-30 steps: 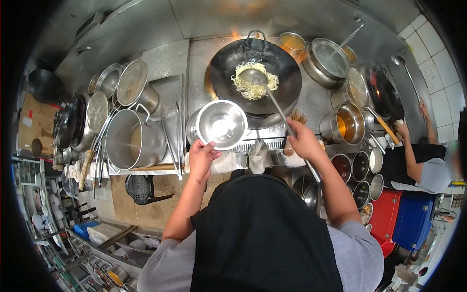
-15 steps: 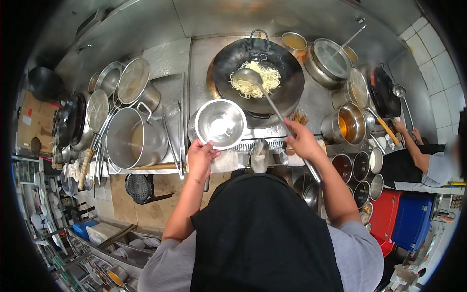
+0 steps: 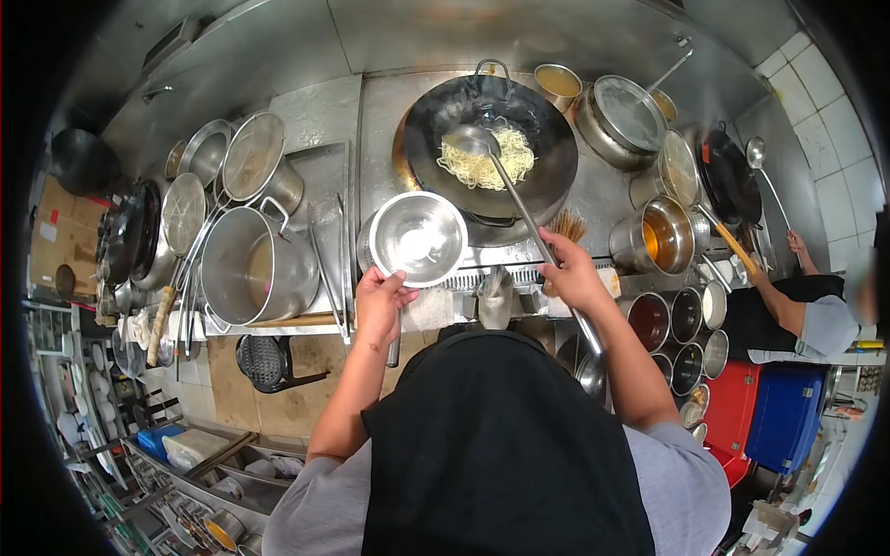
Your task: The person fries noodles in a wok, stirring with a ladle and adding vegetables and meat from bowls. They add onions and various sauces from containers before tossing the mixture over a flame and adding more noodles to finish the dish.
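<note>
My left hand [image 3: 381, 302] grips a shiny steel bowl [image 3: 406, 263] by its near rim, thumb over the edge, at the near left side of the black wok [image 3: 552, 162]. The bowl's inside faces up, and no food shows in it. In my right hand [image 3: 572, 271] is the long handle of a ladle [image 3: 475, 139], fingers wrapped round it. The ladle's head is inside the wok, on the far left part of a heap of pale noodles [image 3: 505, 165]. Part of the noodles is hidden under the ladle.
A large metal pot [image 3: 222, 269] and several wire strainers [image 3: 184, 213] stand at left. On the right are a pot of amber liquid [image 3: 669, 236], a bamboo brush [image 3: 567, 225] and several sauce tins [image 3: 686, 315]. A co-worker's arm [image 3: 777, 296] reaches in at far right.
The ladle and my right hand have shifted slightly, and the noodles lie a little differently. My left hand keeps the bowl nearly still. At right, the co-worker's hands and ladle have moved.
</note>
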Motion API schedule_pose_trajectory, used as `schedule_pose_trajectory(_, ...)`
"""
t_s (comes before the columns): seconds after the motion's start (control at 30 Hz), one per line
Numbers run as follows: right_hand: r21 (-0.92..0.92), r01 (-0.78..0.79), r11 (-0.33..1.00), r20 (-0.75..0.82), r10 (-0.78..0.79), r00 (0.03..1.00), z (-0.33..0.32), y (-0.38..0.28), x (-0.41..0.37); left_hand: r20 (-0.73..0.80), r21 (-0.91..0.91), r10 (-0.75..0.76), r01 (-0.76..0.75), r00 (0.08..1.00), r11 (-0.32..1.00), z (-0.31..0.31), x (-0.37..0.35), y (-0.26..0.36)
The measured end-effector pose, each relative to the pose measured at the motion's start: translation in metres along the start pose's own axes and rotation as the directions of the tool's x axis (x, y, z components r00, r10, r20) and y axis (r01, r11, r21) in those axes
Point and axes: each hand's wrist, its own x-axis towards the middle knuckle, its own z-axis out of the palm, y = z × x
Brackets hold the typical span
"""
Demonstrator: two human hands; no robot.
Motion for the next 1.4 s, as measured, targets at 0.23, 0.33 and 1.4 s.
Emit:
schedule_pose_trajectory(0.23,-0.062,0.226,0.972,-0.318,-0.234,0.919,0.015,0.04,0.06,0.03,0.009,-0.015,0.015,0.999,1.0,-0.009,0.001,0.0)
schedule_pose_trajectory(0.33,-0.049,0.155,0.987,-0.24,-0.162,0.957,0.022,0.014,0.065,0.039,0.027,-0.038,0.037,0.999,0.999,-0.013,0.003,-0.003)
schedule_pose_trajectory(1.4,0.367,0.0,0.93,-0.366,0.144,0.919,0.059,0.021,-0.084,0.355,0.329,-0.316,0.199,0.88,0.923,0.025,0.012,-0.038)
